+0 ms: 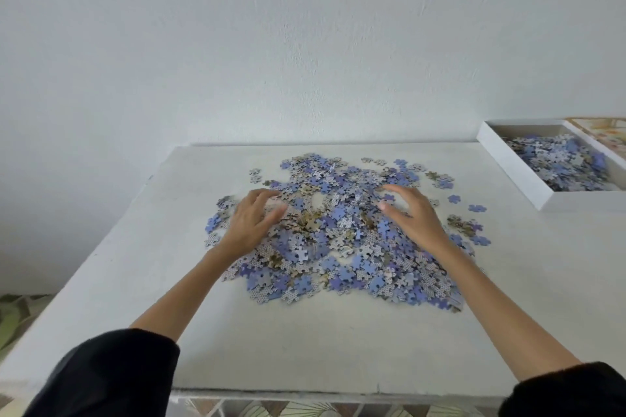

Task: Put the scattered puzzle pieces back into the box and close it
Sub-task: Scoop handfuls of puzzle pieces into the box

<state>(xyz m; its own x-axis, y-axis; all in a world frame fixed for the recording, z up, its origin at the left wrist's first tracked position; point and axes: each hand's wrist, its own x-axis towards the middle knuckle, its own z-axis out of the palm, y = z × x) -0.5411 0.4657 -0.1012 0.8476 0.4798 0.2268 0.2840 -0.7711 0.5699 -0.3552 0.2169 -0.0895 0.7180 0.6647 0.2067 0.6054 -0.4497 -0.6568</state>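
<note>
White counter [305,349], bare wall [305,44]: left hand [249,225] and right hand [415,217], fingers spread, holding nothing, rest on most puzzle pieces [338,247], heaped mid-counter; box [508,166] at far right corner lies open, only partly filled

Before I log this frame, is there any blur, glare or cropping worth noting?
Head view: soft, even light, no glare; left hand thumb and right hand fingertips motion-blurred; puzzle pieces fairly sharp; box cropped at right edge.
</note>
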